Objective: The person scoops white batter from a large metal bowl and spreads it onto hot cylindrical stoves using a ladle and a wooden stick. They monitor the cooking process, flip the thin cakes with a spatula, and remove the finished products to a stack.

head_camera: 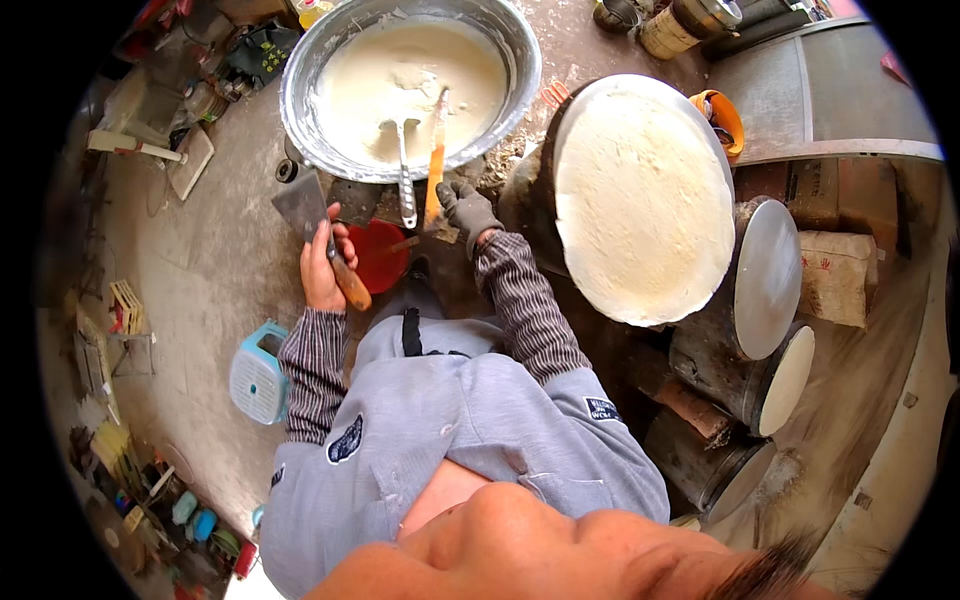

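Observation:
My left hand (322,262) grips a wide metal scraper by its wooden handle (349,281), with the flat blade (301,204) pointing up and left. My right hand (471,212), in a grey glove, is beside the orange handle (434,180) of a long spatula; its fingers are not wrapped around that handle. The spatula and a metal ladle (406,172) with a perforated handle lean in a large metal basin (292,112) of pale batter (360,82). To the right, a round griddle (718,142) carries a wide sheet of pale batter (645,210).
Below the basin sits a red bucket (379,259). More round griddles (766,277) on drum stoves line the right side. A blue plastic stool (257,379) stands at left. Red-handled scissors (555,94) and an orange bucket (724,120) flank the batter-covered griddle.

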`<state>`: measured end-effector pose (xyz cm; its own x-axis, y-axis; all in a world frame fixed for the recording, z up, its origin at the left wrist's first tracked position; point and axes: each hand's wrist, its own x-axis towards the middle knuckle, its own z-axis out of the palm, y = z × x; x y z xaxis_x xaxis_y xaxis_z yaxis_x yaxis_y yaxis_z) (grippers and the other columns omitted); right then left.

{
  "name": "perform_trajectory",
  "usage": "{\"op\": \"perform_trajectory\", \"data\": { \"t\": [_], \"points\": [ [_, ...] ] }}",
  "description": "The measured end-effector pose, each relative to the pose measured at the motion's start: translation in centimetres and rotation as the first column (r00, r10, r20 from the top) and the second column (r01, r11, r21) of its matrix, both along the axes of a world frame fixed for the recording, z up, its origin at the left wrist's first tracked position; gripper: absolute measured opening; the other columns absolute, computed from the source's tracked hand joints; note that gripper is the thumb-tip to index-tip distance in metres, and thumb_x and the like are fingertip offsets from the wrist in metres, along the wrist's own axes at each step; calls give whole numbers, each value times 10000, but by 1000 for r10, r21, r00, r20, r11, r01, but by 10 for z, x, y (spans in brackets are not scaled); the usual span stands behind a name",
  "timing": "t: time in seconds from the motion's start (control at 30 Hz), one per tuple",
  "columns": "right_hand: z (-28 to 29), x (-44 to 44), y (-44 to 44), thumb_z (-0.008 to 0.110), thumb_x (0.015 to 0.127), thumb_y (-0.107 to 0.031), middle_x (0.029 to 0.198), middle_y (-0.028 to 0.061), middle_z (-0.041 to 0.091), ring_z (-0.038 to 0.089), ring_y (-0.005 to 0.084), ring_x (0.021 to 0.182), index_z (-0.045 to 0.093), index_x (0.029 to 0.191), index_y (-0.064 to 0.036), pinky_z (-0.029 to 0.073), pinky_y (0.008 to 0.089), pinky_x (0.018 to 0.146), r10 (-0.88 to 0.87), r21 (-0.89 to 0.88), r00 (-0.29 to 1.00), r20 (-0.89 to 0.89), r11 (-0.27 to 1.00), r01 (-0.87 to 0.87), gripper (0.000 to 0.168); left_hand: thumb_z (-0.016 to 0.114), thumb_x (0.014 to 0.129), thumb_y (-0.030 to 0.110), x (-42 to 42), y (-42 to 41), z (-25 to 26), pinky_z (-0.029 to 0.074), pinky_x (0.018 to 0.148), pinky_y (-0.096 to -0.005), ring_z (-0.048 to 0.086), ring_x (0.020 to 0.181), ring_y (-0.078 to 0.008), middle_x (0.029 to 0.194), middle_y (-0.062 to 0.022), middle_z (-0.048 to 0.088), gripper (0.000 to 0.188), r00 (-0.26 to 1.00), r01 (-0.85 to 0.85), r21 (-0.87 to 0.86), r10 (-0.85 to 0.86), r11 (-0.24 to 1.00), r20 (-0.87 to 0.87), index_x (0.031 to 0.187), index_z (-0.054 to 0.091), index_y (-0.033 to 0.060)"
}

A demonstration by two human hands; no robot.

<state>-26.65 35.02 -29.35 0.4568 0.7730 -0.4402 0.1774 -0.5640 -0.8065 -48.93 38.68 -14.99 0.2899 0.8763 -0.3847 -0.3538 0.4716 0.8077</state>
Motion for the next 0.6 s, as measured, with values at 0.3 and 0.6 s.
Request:
{"op": "perform_trajectory", "data": {
  "t": [0.3, 0.6],
  "points": [
    [50, 3, 36, 489, 790, -108, 595, 28, 499, 444, 111, 422, 481, 823, -62, 377, 231, 364, -223, -94, 343, -913, 930, 355, 58, 370, 876, 199, -49, 34, -15, 401, 427, -220, 474, 547, -79, 786, -21, 505, 390, 998, 26, -133, -34, 991, -56, 1233, 361, 42],
    [133, -28, -20, 465, 790, -119, 629, 15, 490, 452, 85, 510, 414, 1097, -57, 382, 203, 439, -62, 227, 711, -701, 925, 304, 317, 350, 881, 198, 0, 58, 7, 401, 412, -223, 476, 504, -110, 649, -56, 499, 171, 969, 216, -54, -221, 975, -110, 888, 433, 50]
  ]
}}
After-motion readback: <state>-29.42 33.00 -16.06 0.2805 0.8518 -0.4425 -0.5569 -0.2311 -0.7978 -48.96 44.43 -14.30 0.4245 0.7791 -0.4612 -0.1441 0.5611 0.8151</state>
